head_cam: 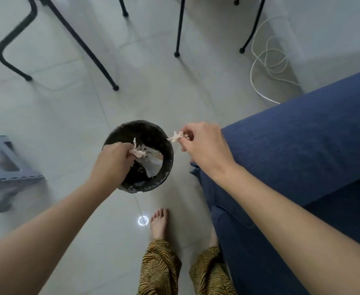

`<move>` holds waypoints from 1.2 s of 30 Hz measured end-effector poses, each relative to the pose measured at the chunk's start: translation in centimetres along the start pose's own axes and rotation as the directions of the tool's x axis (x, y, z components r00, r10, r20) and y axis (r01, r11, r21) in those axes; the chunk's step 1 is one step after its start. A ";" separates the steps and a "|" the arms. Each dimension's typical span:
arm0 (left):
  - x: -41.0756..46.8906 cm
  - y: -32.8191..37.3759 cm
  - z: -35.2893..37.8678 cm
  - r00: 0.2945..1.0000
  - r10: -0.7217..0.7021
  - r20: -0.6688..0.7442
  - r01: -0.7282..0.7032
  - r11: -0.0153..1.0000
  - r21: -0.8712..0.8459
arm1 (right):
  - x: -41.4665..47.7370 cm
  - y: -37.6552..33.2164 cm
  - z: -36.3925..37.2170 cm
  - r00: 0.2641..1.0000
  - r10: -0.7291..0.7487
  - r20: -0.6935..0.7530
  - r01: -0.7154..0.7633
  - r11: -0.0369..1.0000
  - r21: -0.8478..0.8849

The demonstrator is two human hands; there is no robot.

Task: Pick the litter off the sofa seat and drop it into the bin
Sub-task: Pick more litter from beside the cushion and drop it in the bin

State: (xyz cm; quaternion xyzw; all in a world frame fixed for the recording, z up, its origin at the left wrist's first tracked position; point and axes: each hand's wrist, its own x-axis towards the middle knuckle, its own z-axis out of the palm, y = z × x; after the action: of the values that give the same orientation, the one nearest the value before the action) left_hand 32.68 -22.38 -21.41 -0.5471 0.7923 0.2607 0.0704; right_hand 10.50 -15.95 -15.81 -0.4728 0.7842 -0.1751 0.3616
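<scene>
Home living room: blue fabric sofa (302,133) on pale glossy floor tiles (68,116), black chair legs (85,50), grey folding stool (2,173), loose white cable (266,60), small dark bin (166,165), bare feet (159,223).

A pale tiled floor (72,116) carries a round black bin (166,167), a grey folding stool (2,173), black chair legs (85,50), a white cable (268,60), a blue sofa (302,145) and a bare foot (160,224).

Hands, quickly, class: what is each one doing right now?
Left hand: closed on a pale scrap over the bin.
Right hand: pinching another pale scrap.
</scene>
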 end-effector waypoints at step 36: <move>1.3 16.7 -5.7 0.933 0.357 0.053 -0.360 0.929 0.084 | -4.1 3.7 -11.1 0.992 0.052 -0.118 -0.092 0.928 -0.360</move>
State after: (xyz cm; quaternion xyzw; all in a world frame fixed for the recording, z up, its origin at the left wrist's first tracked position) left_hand 18.06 -21.86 -11.41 -0.3847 0.8886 0.2421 0.0615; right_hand 1.29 -11.36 -8.94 -0.4927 0.8380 -0.0379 0.2314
